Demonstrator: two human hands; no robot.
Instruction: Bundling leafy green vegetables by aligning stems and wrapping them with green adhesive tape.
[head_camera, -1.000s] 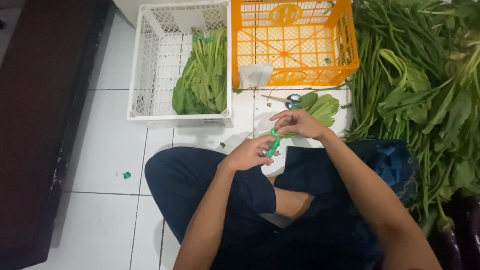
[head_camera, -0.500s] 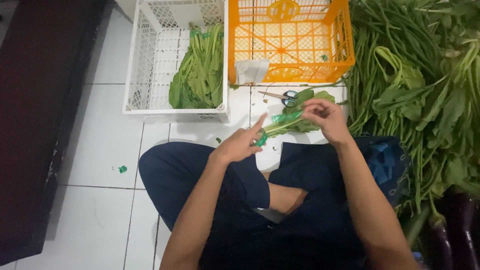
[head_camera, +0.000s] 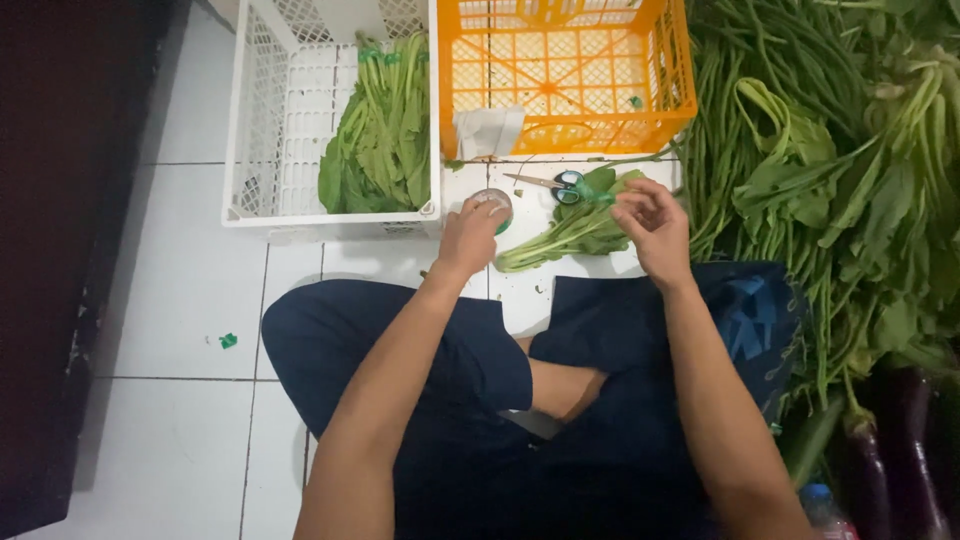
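- Small bundle of leafy green stalks (head_camera: 570, 232) lies on the white tiled floor (head_camera: 190, 290), just ahead of the person's crossed legs, stems toward 8 o'clock, leaves toward 2 o'clock.
- Right hand (head_camera: 650, 225) curled over the leafy end, fingers pinching a strip of green tape (head_camera: 592, 192); looks like the binding step is in hand.
- Left hand (head_camera: 470, 232) closed around a small round roll of green tape (head_camera: 494, 206), at 9 o'clock of the bundle.
- Judgement: next move calls for keeping the strip taut and a cut; green-handled metal scissors (head_camera: 552, 184) lie just beyond at 12 o'clock.
- White plastic lattice crate (head_camera: 262, 120) at 10 o'clock holds bundled greens (head_camera: 382, 140), floppy and matte.
- Orange plastic lattice crate (head_camera: 560, 75) at 12 o'clock, rigid, a white paper scrap on its front.
- Loose heap of long green stalks and leaves (head_camera: 830, 170) at 3 o'clock; glossy dark purple aubergines (head_camera: 900, 450) at 5 o'clock.
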